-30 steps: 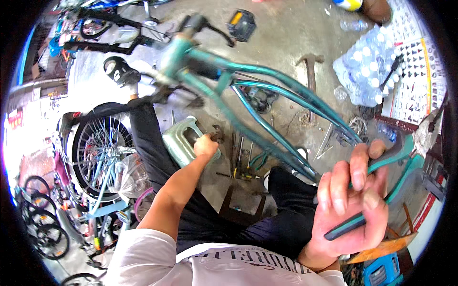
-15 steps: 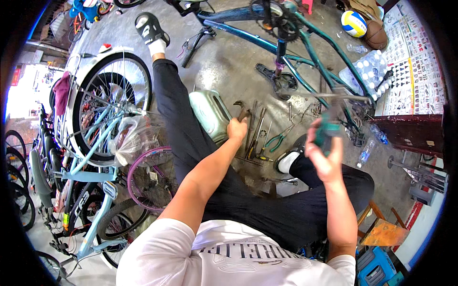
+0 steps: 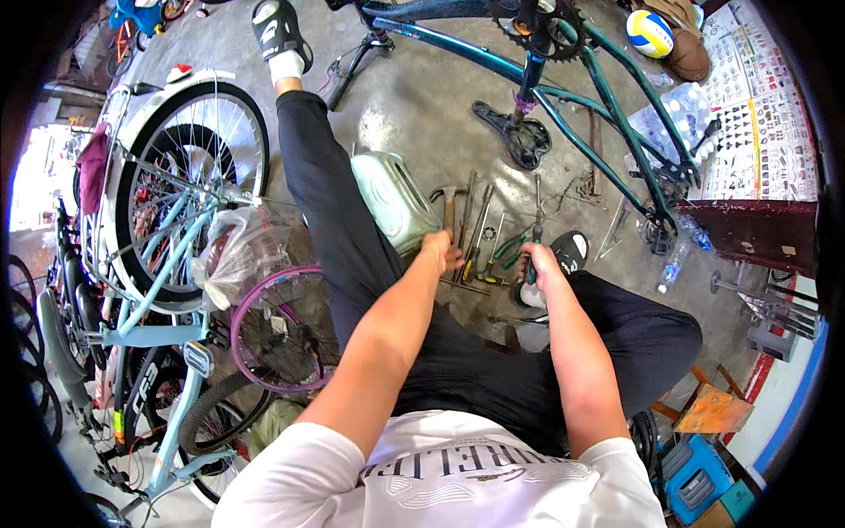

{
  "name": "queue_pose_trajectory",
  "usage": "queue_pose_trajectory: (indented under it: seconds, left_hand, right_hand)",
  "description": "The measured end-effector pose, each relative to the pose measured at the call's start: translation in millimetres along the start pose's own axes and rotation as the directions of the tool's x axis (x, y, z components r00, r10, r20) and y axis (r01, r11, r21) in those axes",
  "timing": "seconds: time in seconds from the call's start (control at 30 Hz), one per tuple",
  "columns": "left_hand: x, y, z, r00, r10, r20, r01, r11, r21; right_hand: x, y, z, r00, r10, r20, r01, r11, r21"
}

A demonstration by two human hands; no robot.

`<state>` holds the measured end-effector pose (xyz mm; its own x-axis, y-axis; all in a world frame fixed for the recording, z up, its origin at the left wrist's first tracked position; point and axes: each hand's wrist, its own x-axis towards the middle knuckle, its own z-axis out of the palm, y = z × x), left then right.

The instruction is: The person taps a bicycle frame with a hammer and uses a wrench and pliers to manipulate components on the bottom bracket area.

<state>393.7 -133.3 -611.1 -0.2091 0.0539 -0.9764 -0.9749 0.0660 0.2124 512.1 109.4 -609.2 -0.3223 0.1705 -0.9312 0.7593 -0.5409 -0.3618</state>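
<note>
My right hand (image 3: 543, 266) is closed around the green-and-black handle of a screwdriver (image 3: 538, 231), low over the floor by my right foot. Its thin shaft points away from me. My left hand (image 3: 440, 253) rests at the near end of a row of tools, fingers loosely apart, holding nothing that I can see. Just beyond it lies a hammer (image 3: 450, 211) with a wooden handle. Beside the hammer are several long thin tools (image 3: 480, 231), one with a yellow-and-black handle. Green-handled pliers (image 3: 510, 253) lie between the hands, partly covered by my right hand.
A pale green jerrycan (image 3: 396, 202) stands beside my left leg. The blue-green bicycle frame (image 3: 458, 51) rests upside down ahead, its saddle (image 3: 526, 145) on the floor. Bicycles and a wheel with a purple rim (image 3: 242, 326) crowd the left. A plastic bottle (image 3: 673, 268) lies right.
My right hand has come down and left with the screwdriver, from raised at the right to low by the tools. My left hand has drawn back slightly from the hammer.
</note>
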Motion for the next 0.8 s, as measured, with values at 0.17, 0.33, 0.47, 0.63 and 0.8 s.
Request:
queue_pose_trajectory:
  seconds: [0.17, 0.33, 0.47, 0.63, 0.8]
  left_hand:
    - [-26.6, -29.6, -3.9, 0.977, -0.011, -0.212, -0.027, 0.984, -0.177]
    - [-38.2, -13.7, -5.7, 0.963, 0.176, -0.202, -0.237, 0.913, -0.332]
    - [-27.6, -5.9, -13.8, 0.961, 0.186, -0.203, -0.267, 0.813, -0.517]
    - [-27.3, 31.9, -24.7, 0.914, 0.358, -0.191, -0.404, 0.762, -0.506]
    - [-47.9, 53.7, -7.2, 0.920, 0.391, -0.036, -0.386, 0.887, -0.254]
  right_hand:
    - [25.0, 9.5, 13.8, 0.996, -0.076, -0.041, 0.078, 0.996, 0.048]
    - [43.8, 14.1, 36.5, 0.824, -0.451, -0.344, 0.232, 0.822, -0.521]
    - [-9.7, -22.5, 69.1, 0.785, -0.584, -0.209, 0.436, 0.759, -0.484]
    - [-100.8, -93.3, 86.9, 0.659, -0.735, 0.158, 0.739, 0.594, -0.319]
    - [-232.1, -199.5, 64.8, 0.024, -0.949, 0.314, 0.827, -0.158, -0.540]
